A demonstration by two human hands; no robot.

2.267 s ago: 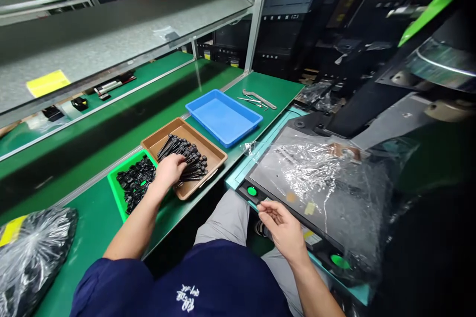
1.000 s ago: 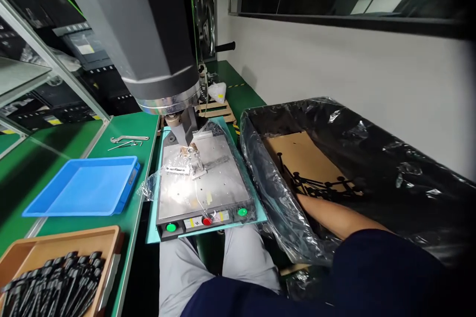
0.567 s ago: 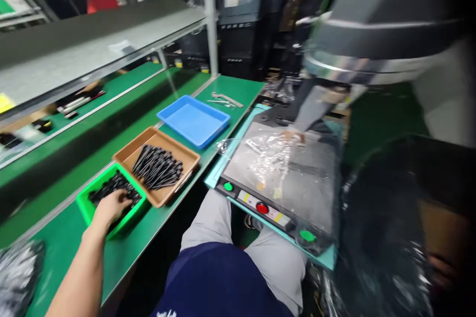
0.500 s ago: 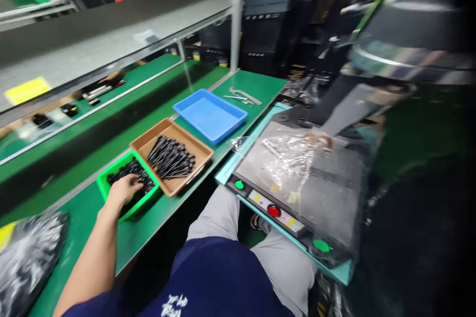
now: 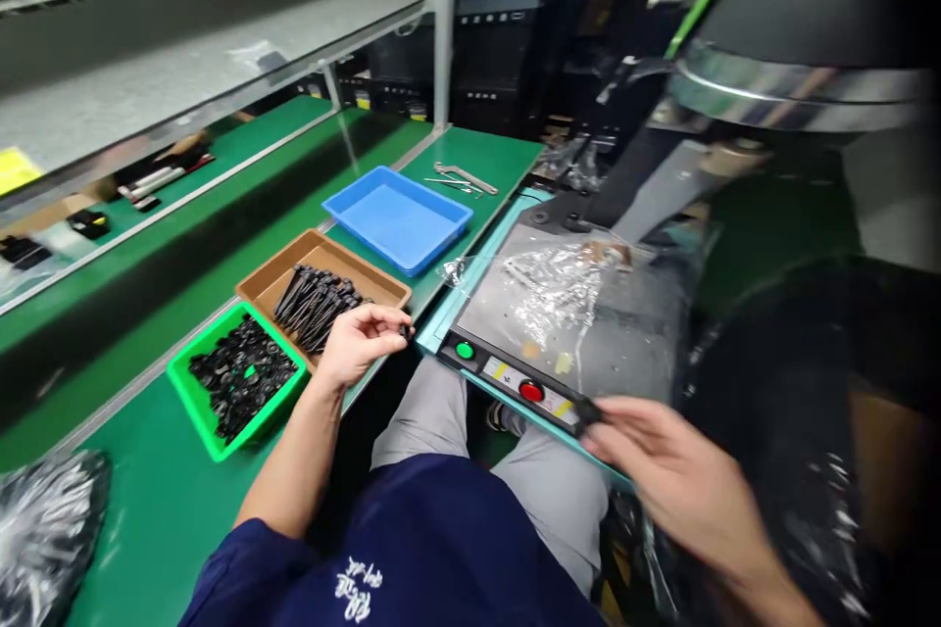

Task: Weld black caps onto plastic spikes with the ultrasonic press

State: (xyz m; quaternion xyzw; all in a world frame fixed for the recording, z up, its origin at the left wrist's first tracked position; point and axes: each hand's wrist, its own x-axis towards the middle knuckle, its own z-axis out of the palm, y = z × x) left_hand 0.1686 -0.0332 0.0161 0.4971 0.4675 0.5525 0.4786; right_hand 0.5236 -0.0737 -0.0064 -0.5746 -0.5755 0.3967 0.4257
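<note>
A: Far left?
B: Crinkly plastic bag (image 5: 44,529) at the bench edge, then a green tray (image 5: 192,402) full of small black ring-like parts (image 5: 242,374). Just right of it, touching, a brown tray (image 5: 269,279) w/ black rods (image 5: 313,304) piled inside.

A: Left hand?
B: Left hand (image 5: 358,345) sits at the near corner of the brown tray, over the bench edge. Fingers curled, thumb & fingertips pinched on a small black part (image 5: 405,331). Too small to tell which kind.

A: Behind that?
B: Blue tray (image 5: 397,218), further back on the green mat, a few metal tools (image 5: 463,179) beyond it.

A: Middle?
B: Press machine base (image 5: 624,313) w/ plastic film over the plate; green button (image 5: 465,350) & red button (image 5: 530,391) on the front strip.

A: Right hand?
B: Right hand (image 5: 680,480) is low, in front of the machine's near right corner. Thumb & forefinger closed on a small black piece (image 5: 588,409), other fingers loose. Blurred, so no detail on the piece.
</note>
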